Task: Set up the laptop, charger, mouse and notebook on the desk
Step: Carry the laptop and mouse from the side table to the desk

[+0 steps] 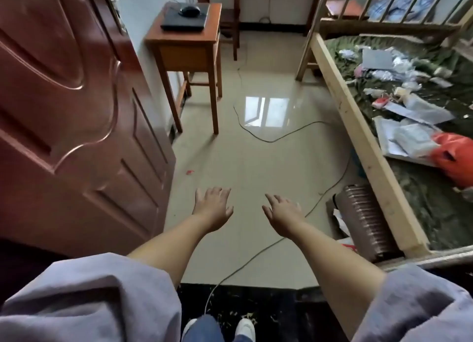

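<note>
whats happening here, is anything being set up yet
Not yet. A person stands in the doorway with the left hand and right hand stretched out over the floor, open and holding nothing. Across the room, the closed laptop lies on the small wooden desk with the black mouse resting on its lid. A cable trails over the tiled floor. The charger and notebook cannot be made out from here.

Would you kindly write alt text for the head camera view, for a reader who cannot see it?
Two empty hands, left hand and right hand, reach forward, open, over a tiled floor. Ahead, a small wooden desk holds a closed laptop with a mouse on top; a cluttered bed stands right, a door left.
</note>
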Demonstrator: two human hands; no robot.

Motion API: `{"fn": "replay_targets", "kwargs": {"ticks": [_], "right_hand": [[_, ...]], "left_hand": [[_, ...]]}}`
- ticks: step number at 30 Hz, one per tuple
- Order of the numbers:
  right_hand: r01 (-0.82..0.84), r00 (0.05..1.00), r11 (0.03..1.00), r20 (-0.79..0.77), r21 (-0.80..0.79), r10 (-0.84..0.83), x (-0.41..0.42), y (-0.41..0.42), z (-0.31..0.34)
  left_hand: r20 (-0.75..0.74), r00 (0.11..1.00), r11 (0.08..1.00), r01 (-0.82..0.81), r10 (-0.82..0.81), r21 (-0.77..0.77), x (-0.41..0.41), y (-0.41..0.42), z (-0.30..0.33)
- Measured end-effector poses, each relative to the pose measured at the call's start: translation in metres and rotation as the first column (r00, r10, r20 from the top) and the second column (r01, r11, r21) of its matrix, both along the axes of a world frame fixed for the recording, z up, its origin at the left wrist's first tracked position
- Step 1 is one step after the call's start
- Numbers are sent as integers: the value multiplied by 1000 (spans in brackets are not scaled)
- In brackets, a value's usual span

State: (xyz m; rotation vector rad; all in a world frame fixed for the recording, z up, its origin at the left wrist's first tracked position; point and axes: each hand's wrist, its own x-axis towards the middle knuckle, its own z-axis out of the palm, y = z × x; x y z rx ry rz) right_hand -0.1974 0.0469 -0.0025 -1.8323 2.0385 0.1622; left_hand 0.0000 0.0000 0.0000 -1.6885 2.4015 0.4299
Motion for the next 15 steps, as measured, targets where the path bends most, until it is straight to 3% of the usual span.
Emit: {"fn": "replay_targets", "kwargs": {"ticks": [7,15], "right_hand": [[10,998,988,66,151,-21,-13,-12,-31],[71,988,979,120,189,-95,-40,-117,-58]], "left_hand": [[16,1000,991,-23,21,135,-18,-13,-26],[-65,998,973,21,-6,229,-46,-124,-45]]}}
